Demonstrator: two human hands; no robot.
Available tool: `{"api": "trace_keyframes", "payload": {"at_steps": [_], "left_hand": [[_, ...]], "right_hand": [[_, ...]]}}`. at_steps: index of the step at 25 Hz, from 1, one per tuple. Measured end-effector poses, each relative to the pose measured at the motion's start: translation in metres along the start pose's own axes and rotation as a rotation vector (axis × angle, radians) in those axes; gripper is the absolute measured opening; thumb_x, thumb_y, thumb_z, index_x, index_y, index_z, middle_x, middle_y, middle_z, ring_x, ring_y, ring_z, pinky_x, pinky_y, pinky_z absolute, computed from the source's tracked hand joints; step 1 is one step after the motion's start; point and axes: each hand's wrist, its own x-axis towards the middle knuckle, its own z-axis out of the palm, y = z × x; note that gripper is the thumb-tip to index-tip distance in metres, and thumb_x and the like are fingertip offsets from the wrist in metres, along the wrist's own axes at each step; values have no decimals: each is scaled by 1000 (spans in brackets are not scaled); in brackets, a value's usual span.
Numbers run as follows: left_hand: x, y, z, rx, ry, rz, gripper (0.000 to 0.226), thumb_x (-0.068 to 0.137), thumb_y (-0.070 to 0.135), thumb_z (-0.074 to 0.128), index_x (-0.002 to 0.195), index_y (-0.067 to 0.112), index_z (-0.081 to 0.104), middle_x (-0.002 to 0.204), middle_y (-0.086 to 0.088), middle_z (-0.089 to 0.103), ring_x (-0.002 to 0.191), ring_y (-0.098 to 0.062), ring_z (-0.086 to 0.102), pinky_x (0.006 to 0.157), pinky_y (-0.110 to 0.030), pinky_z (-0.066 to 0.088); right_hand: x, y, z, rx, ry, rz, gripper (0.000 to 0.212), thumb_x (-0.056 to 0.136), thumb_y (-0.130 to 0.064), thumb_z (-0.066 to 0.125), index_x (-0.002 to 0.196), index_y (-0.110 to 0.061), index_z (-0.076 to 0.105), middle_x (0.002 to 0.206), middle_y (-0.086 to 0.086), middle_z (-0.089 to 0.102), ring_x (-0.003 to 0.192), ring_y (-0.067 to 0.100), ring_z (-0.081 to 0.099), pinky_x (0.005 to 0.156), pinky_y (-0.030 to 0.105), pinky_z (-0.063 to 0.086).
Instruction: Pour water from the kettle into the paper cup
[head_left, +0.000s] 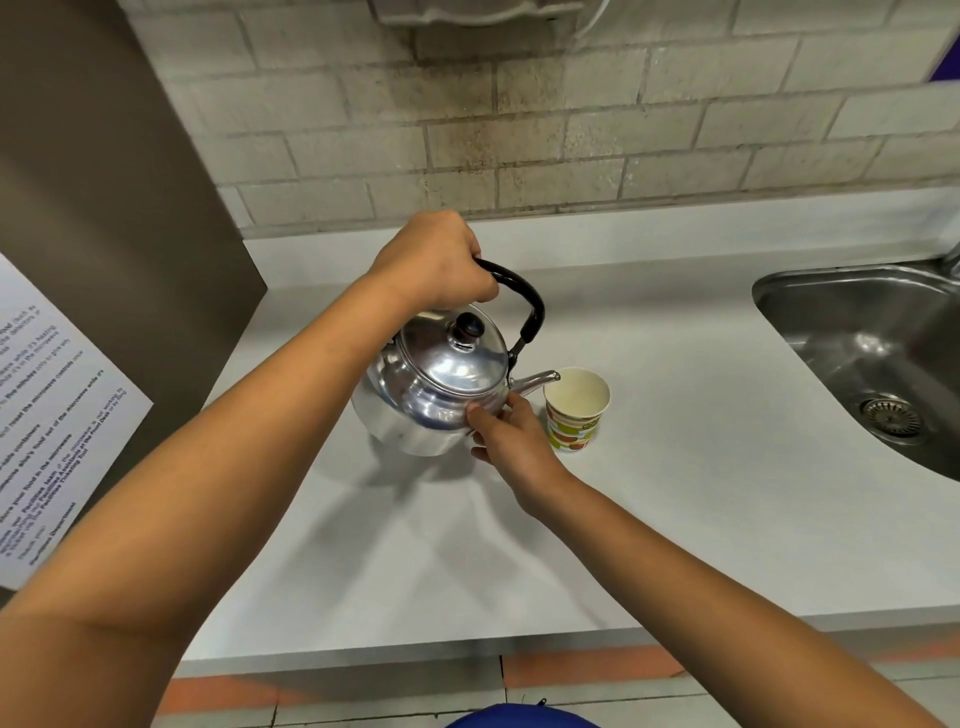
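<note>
A shiny metal kettle (431, 384) with a black handle and a black lid knob is tilted to the right above the white counter (675, 467). Its spout tip reaches the left rim of a paper cup (575, 410) printed with green and orange shapes. The cup stands upright just right of the kettle. My left hand (434, 265) is closed around the top of the black handle. My right hand (511, 441) touches the kettle's front side below the spout with thumb and fingertips. No stream of water is visible at the spout.
A steel sink (878, 353) with a drain is set into the counter at the right. A brown appliance side with a printed notice (47, 415) stands at the left. A brick wall runs behind. The counter's front edge is near me.
</note>
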Motion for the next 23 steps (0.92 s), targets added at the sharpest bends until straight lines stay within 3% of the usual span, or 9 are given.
{"api": "trace_keyframes", "payload": {"at_steps": [3, 6, 10, 13, 18, 23], "left_hand": [[2, 4, 0, 25, 4, 14, 12, 68, 19, 64, 61, 8, 64, 53, -3, 43, 49, -20, 38, 43, -21, 29], [5, 6, 1, 50, 7, 40, 15, 68, 20, 64, 57, 10, 60, 53, -3, 44, 47, -18, 38, 43, -21, 28], [7, 9, 0, 78, -20, 74, 17, 68, 19, 63, 56, 9, 58, 53, -3, 44, 48, -21, 38, 43, -21, 29], [8, 12, 0, 103, -21, 93, 25, 67, 17, 62, 48, 11, 47, 52, -3, 41, 47, -20, 35, 43, -21, 26], [9, 19, 0, 152, -25, 127, 26, 70, 17, 61, 49, 11, 46, 54, -4, 41, 49, -21, 35, 43, -21, 27], [12, 21, -1, 175, -28, 133, 26, 70, 17, 61, 50, 12, 47, 55, -3, 42, 47, -20, 36, 43, -21, 27]], "right_hand": [[3, 0, -1, 24, -1, 2, 41, 85, -22, 56, 122, -16, 43, 110, 2, 56, 107, 23, 55, 101, 44, 45], [4, 0, -2, 58, -9, -5, 41, 85, -22, 56, 124, -14, 43, 93, -6, 56, 91, 15, 56, 90, 36, 50], [5, -1, 0, 91, -29, 7, 39, 87, -20, 54, 123, -11, 44, 89, -6, 55, 79, 10, 53, 81, 33, 49], [4, -2, 1, 110, -47, 4, 38, 87, -19, 53, 123, -9, 44, 86, -5, 54, 76, 10, 53, 75, 29, 49], [6, -2, 2, 153, -56, 23, 41, 88, -20, 53, 126, -9, 43, 94, -2, 54, 78, 10, 53, 77, 28, 51], [7, -5, 4, 187, -55, 29, 38, 88, -19, 52, 123, -8, 44, 89, -4, 55, 76, 11, 53, 74, 26, 50]]}}
